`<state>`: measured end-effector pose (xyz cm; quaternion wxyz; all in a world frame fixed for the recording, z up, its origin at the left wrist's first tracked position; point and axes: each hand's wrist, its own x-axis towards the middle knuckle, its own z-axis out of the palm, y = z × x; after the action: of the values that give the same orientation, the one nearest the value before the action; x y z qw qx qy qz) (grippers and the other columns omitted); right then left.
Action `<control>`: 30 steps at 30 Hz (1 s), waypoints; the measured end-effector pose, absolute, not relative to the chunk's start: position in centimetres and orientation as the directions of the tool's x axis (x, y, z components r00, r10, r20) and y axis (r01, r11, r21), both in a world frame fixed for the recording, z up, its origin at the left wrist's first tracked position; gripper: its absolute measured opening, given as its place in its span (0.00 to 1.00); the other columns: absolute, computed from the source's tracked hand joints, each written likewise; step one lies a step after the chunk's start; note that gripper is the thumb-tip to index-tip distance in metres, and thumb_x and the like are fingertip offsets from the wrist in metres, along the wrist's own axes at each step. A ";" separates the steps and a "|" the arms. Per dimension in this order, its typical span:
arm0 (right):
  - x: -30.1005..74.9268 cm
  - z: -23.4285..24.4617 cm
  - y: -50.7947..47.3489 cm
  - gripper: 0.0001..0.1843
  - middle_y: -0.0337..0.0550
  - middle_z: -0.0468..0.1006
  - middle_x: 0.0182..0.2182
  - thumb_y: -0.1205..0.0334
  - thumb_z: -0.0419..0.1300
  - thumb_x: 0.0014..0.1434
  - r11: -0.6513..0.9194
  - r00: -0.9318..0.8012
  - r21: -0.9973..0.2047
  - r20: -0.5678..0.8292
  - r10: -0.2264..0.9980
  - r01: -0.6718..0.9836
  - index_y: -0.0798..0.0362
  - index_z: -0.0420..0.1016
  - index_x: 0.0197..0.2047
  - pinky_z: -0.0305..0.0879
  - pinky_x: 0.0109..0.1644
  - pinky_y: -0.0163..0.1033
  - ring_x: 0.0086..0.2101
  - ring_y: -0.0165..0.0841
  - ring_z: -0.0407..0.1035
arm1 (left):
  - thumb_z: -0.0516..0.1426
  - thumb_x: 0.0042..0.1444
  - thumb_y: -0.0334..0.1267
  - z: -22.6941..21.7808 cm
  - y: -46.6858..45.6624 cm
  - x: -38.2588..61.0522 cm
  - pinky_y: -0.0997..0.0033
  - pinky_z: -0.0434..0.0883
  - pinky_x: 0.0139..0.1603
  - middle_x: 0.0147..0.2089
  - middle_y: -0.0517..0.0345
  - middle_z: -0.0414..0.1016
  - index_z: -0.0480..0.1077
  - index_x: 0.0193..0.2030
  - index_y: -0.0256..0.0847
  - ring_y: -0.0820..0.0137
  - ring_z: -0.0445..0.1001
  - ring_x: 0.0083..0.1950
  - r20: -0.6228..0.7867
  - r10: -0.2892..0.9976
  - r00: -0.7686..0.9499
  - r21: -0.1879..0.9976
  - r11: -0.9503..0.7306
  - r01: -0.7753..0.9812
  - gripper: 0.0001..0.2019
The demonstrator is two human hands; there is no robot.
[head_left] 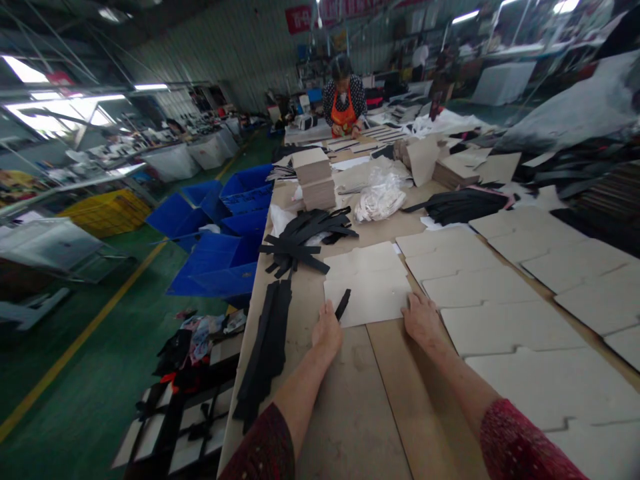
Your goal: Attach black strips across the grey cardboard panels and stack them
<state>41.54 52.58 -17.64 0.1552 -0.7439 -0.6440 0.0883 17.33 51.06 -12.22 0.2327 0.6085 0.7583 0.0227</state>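
Observation:
A pale grey-beige cardboard sheet (375,297) lies on the table in front of me, slightly overlapping another sheet (367,259) beyond it. My left hand (328,330) grips its near left corner, with fingers curled. A short black strip (343,305) sticks up beside those fingers, over the sheet; whether the hand also holds it is unclear. At the near right corner, my right hand (421,321) has its fingers bent round the edge of the same sheet.
Rows of overlapping cardboard sheets (505,327) cover the table's right side. Black strips (267,340) lie along the left edge, with a tangled pile (310,237) farther up. Beyond are cardboard stacks (316,183) and a plastic bag (381,197). Blue bins (215,263) stand left; a co-worker (344,100) is opposite.

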 end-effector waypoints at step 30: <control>32.1 -5.4 27.9 0.15 0.45 0.73 0.48 0.54 0.53 0.65 -0.137 -0.071 -0.990 -0.140 0.988 0.037 0.45 0.74 0.51 0.71 0.46 0.39 0.47 0.36 0.69 | 0.38 0.62 0.64 -2.7 28.5 16.2 0.80 0.50 0.12 0.30 0.46 0.79 0.72 0.47 0.32 0.82 0.53 0.12 -0.672 0.488 0.557 0.416 0.871 -0.262 0.36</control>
<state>32.13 27.88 -5.44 0.4372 -0.5229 -0.4901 0.5434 16.23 28.53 -2.66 0.8720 0.1351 0.4185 0.2151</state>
